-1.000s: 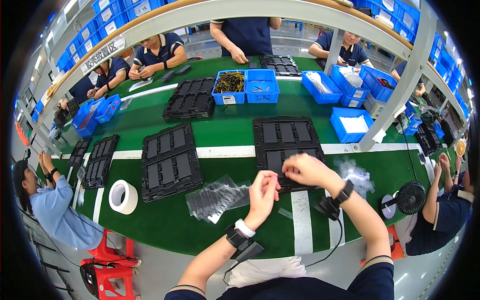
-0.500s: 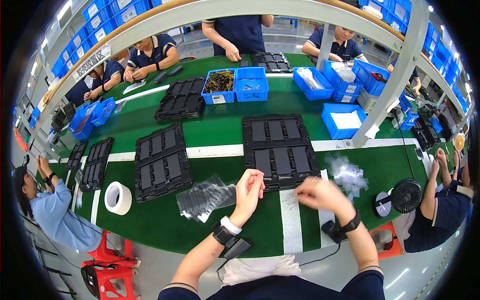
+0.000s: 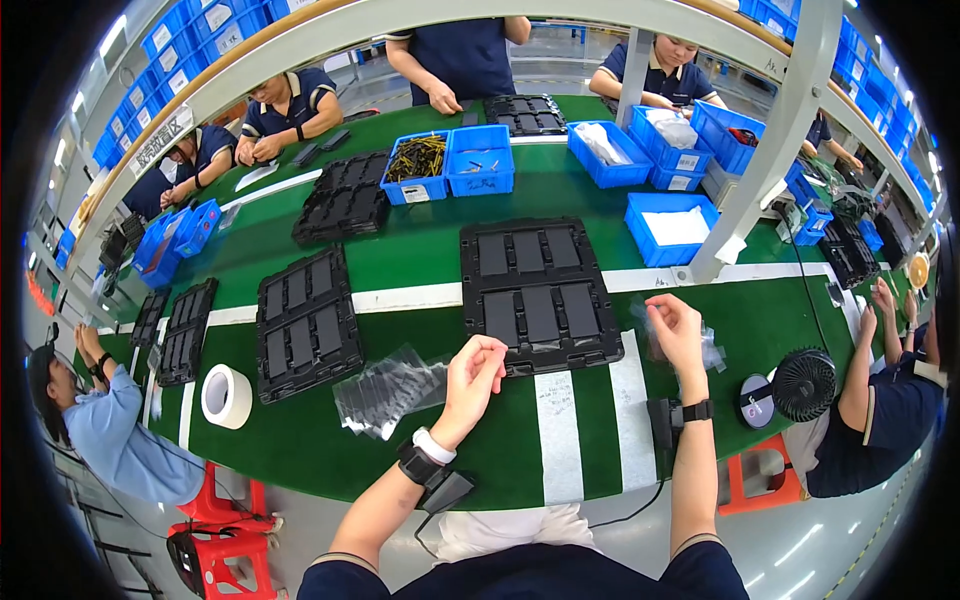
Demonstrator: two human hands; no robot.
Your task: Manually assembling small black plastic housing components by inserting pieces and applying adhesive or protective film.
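My left hand (image 3: 472,380) is closed in a pinch at the near left edge of a black tray (image 3: 596,350). What it holds, if anything, I cannot make out. Flat dark rectangular panels (image 3: 538,315) lie in the tray's slots in two rows. My right hand (image 3: 678,335) has its fingers bent together in a pinch, right of the tray and over a loose pile of clear film pieces (image 3: 712,352). Whether a film is between those fingers does not show. A second fanned pile of clear films (image 3: 388,392) lies left of my left hand.
A tape roll (image 3: 227,396) and another filled black tray (image 3: 352,350) stand left. A small black fan (image 3: 803,385) is at right. Blue bins (image 3: 672,258) and a grey shelf post (image 3: 722,240) rise beyond. Cables hang from both wrists. Several co-workers sit or stand around the green table.
My right hand has moved right and away from me, from the tray's near right corner to the right film pile. My left hand has shifted slightly left in the picture, as has the whole view.
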